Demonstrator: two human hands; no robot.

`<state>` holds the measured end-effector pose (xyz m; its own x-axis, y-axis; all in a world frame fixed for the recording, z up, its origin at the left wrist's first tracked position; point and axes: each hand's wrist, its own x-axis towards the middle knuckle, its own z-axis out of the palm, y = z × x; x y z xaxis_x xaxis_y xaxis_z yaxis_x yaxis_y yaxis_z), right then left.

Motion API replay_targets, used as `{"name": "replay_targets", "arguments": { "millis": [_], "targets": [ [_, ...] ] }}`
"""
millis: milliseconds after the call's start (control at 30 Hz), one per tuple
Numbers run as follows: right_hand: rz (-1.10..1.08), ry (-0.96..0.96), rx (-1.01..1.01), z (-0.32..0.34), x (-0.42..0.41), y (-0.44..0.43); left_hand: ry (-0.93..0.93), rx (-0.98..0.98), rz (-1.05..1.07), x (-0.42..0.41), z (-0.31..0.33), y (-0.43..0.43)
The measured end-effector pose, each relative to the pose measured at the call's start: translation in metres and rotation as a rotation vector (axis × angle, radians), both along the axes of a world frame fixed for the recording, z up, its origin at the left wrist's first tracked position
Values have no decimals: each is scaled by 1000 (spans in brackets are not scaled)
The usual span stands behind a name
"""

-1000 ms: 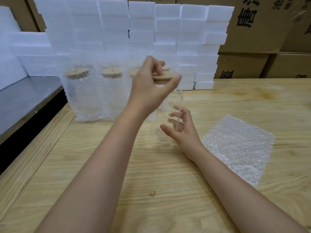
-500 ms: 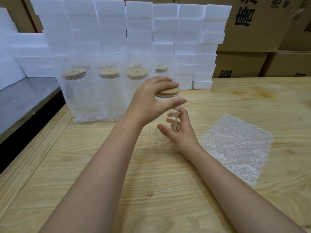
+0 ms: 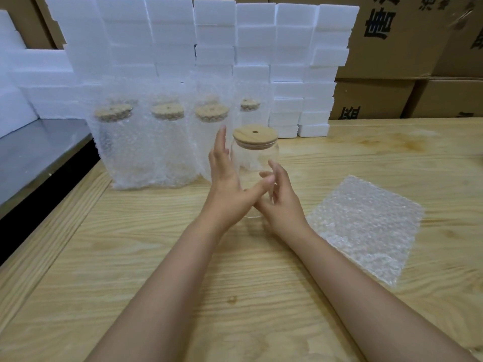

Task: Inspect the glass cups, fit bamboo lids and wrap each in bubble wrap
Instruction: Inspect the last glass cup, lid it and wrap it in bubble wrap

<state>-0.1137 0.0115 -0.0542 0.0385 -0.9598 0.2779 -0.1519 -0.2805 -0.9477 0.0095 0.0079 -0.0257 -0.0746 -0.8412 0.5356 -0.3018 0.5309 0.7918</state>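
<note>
The only writing I can find is on the cardboard boxes (image 3: 397, 35) in the upper right of the frame: big black characters, cut off by the frame edge and by the boxes' own edges, so I cannot read them. More black print on the lower boxes is also cropped. I see no label on the task's things.

The glass cup (image 3: 257, 163) stands upright on the wooden surface (image 3: 170, 270), just above the frame's centre. Its long axis is vertical and its mouth faces up. The bamboo lid (image 3: 254, 136) sits level on the mouth, with a small round hole near its middle.

My left hand (image 3: 226, 186) is open wide at the cup's left side, fingers straight and pointing up the frame. Its thumb reaches across the front of the glass. My right hand (image 3: 283, 202) is low at the cup's right side with its fingers loosely bent. Through the clear glass I cannot tell whether they grip the cup or only lie beside it.

A flat bubble wrap sheet (image 3: 366, 228) lies on the surface right of centre, near the right hand. To the upper left of the cup stand wrapped cups (image 3: 146, 150), upright in a row with lids on top. White foam blocks (image 3: 261, 43) are stacked behind them. A grey metal surface (image 3: 39, 150) sits at the left edge.
</note>
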Motion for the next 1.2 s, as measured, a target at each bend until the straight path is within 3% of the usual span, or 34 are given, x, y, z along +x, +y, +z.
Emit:
{"name": "replay_targets", "arguments": {
  "millis": [100,267,333,433,533,633,767,867,1000,1033,1100,1167,1200],
  "targets": [
    [-36,121,29,5,-2,3,96,123,34,0,-25,-1],
    [-75,794,-50,26,-27,9,151,215,12,0,-36,-3],
    [-164,915,-49,44,-49,9,151,230,-8,0,-36,-4],
    [-134,1142,313,65,-83,13,163,230,44,-1,-34,-3],
    [18,1360,588,66,-98,19,89,156,267,0,-30,3],
    [27,1258,510,61,-101,18,46,-184,422,5,-25,13],
    [170,1090,430,59,-100,17,-102,-449,327,0,-24,22],
    [384,980,457,60,-97,18,-309,-471,140,-13,-26,31],
    [589,785,493,63,-98,20,-605,-239,-157,-23,-27,34],
    [511,720,445,61,-98,18,-622,-209,-184,-23,-28,34],
    [78,609,265,50,-99,7,-537,-169,-188,-20,-27,35],
    [-352,787,78,37,-100,-5,-446,-132,-185,-17,-27,35],
    [-408,930,83,29,-102,-8,-438,-121,-180,-17,-27,35]
  ]
}}
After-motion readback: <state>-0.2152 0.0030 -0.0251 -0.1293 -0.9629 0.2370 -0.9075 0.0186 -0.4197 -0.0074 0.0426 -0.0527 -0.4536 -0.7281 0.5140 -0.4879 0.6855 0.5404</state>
